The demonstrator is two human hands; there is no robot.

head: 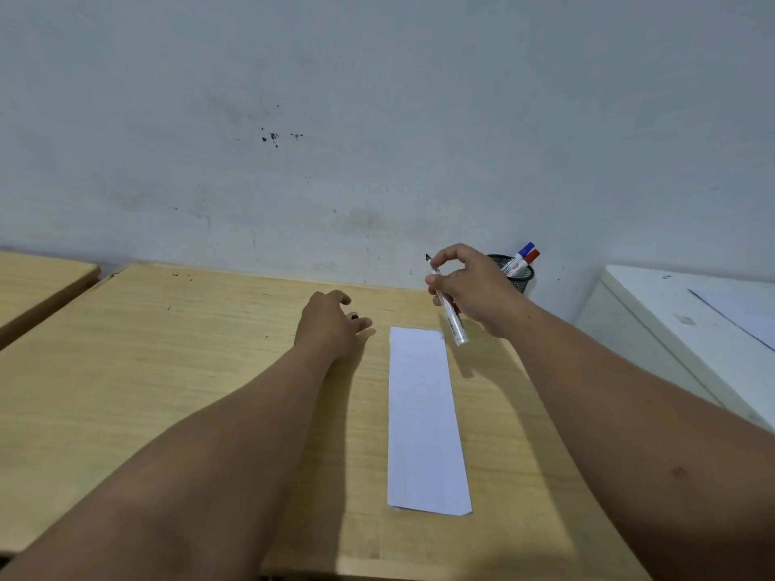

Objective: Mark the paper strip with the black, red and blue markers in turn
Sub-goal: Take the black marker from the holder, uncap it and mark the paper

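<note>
A white paper strip lies lengthwise on the wooden table, blank as far as I can see. My right hand hovers above the strip's far end, gripping an uncapped black marker with its black tip pointing up and away. My left hand rests on the table left of the strip, fingers curled over a small black cap that barely shows. A blue marker and a red marker stand in a black mesh cup at the wall behind my right hand.
A white cabinet top stands to the right of the table with a sheet on it. Another wooden table adjoins at the left. The wall runs right behind the table's far edge.
</note>
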